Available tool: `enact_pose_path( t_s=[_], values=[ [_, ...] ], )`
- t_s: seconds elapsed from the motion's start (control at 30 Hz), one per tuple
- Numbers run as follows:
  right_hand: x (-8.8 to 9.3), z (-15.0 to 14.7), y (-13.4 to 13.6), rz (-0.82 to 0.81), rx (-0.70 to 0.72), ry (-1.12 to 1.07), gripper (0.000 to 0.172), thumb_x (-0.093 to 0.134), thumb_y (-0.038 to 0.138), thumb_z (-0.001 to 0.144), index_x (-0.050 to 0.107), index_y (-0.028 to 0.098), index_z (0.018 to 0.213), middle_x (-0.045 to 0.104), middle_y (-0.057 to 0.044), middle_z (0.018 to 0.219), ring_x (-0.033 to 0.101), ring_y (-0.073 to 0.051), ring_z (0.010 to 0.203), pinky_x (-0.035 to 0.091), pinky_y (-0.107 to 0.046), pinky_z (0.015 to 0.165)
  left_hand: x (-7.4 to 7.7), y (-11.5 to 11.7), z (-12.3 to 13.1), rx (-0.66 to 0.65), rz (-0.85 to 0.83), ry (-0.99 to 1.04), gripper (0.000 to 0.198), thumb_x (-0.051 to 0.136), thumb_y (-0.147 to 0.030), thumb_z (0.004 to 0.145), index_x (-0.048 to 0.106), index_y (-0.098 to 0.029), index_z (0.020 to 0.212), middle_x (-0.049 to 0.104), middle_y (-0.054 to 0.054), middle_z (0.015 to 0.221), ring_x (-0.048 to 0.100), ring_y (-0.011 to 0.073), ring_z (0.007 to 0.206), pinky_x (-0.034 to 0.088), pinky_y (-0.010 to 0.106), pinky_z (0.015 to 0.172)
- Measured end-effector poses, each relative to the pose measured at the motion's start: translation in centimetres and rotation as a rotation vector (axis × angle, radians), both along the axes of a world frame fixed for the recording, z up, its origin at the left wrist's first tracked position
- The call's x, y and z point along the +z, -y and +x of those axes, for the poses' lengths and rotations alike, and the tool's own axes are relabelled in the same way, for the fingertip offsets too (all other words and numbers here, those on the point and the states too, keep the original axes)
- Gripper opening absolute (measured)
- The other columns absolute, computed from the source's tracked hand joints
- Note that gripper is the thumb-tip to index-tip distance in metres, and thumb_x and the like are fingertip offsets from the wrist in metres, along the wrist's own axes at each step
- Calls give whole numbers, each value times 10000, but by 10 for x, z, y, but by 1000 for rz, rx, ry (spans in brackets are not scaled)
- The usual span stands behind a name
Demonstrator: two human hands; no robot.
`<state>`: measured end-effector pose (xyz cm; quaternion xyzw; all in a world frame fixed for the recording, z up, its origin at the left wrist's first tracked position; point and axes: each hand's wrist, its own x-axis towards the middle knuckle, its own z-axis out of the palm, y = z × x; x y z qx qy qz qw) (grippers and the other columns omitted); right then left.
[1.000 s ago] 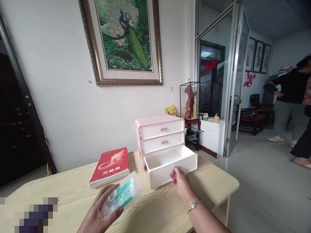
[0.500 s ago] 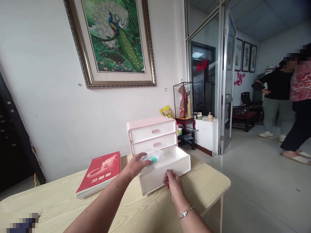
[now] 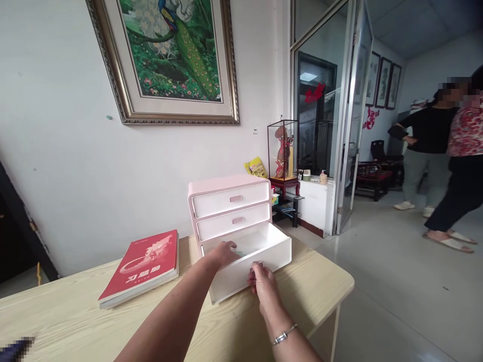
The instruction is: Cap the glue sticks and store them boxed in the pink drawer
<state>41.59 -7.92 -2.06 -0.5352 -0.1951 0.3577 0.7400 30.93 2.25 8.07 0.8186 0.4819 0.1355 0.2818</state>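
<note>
A pink and white drawer box [image 3: 231,186] stands on the wooden table, its two upper drawers closed and its bottom drawer [image 3: 273,255] pulled out. My left hand [image 3: 223,254] reaches over the near left wall into the open drawer. Its fingertips are partly hidden, and beside them a faint bit of the clear and teal item [image 3: 240,254] shows inside. At the drawer's front face is my right hand [image 3: 263,281], its fingers curled against the front panel near the handle area. What those fingers grip is hidden.
Left of the drawer box, a thick red book [image 3: 145,264] lies on the table [image 3: 320,274]. Behind stand a glass case with a figurine [image 3: 283,151] and a yellow packet [image 3: 256,167]. Two people stand at the far right beyond an open glass door [image 3: 356,120].
My left hand has lowered into the open drawer with the clear and teal item, which is now mostly hidden. My right hand remains at the drawer front. The view has shifted slightly.
</note>
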Motion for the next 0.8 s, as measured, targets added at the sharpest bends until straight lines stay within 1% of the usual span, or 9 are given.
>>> enact_pose_path(
  t_s=[0.1, 0.23, 0.33, 0.43, 0.5, 0.57, 0.63, 0.73, 0.8],
  values=[
    [-1, 1, 0, -3, 0, 6, 260, 614, 443, 769, 598, 185, 747, 627, -13, 627, 566, -136, 503, 337, -215, 395, -3, -3, 0, -40, -20, -25, 517, 733, -343, 610, 704, -228, 1113, 740, 77, 1037, 694, 259, 860, 511, 303, 758],
    [0, 0, 1, -12, 3, 12, 255, 632, 428, 755, 599, 176, 749, 621, -6, 617, 562, -128, 503, 346, -205, 397, -1, -3, -1, -57, 24, -17, 503, 711, -278, 641, 703, -231, 1142, 760, 47, 874, 703, 224, 751, 521, 278, 705],
    [2, -1, 2, 1, 8, 1, 293, 641, 456, 748, 590, 168, 768, 627, 1, 610, 577, -128, 504, 361, -201, 395, 5, 5, -6, -51, 161, 54, 462, 659, -221, 698, 690, -215, 1159, 738, 62, 1028, 698, 215, 832, 523, 288, 789],
    [2, -3, 2, 43, 15, 7, 349, 638, 498, 756, 581, 158, 813, 644, -4, 628, 601, -131, 525, 382, -193, 403, 9, 20, -26, -34, 341, 163, 425, 559, -218, 808, 640, -212, 1225, 601, 84, 1317, 626, 230, 1088, 470, 330, 965],
    [0, -3, 2, 56, 22, 18, 393, 639, 531, 753, 577, 153, 839, 655, -10, 641, 620, -139, 544, 401, -194, 408, 6, 32, -50, -16, 458, 227, 381, 508, -256, 867, 627, -206, 1225, 552, 96, 1363, 534, 248, 1230, 423, 377, 1044],
    [-2, -3, 0, 48, 26, 27, 436, 647, 561, 742, 574, 148, 859, 665, -18, 651, 640, -153, 561, 423, -201, 412, -3, 45, -82, -23, 671, 324, 313, 488, -298, 894, 660, -205, 1138, 607, 105, 1269, 546, 260, 1213, 443, 412, 1030],
    [-4, -1, -2, 36, 29, 17, 465, 663, 575, 726, 571, 146, 878, 671, -23, 657, 656, -164, 580, 438, -204, 415, -19, 54, -122, -19, 753, 322, 288, 484, -321, 905, 668, -217, 1101, 640, 105, 1200, 579, 262, 1164, 486, 406, 975],
    [-7, 2, -9, 36, 32, -37, 503, 705, 580, 688, 566, 151, 911, 684, -23, 679, 678, -173, 617, 461, -202, 431, -50, 62, -187, 61, 691, 245, 269, 483, -356, 908, 684, -233, 1036, 663, 91, 1154, 638, 245, 1051, 562, 309, 760],
    [-8, 2, -16, 31, 37, -74, 530, 738, 582, 651, 559, 157, 913, 691, -23, 685, 689, -180, 633, 474, -205, 438, -71, 64, -229, 159, 611, 193, 285, 478, -377, 905, 692, -237, 1032, 673, 79, 1143, 656, 234, 1004, 549, 253, 619]
  ],
)
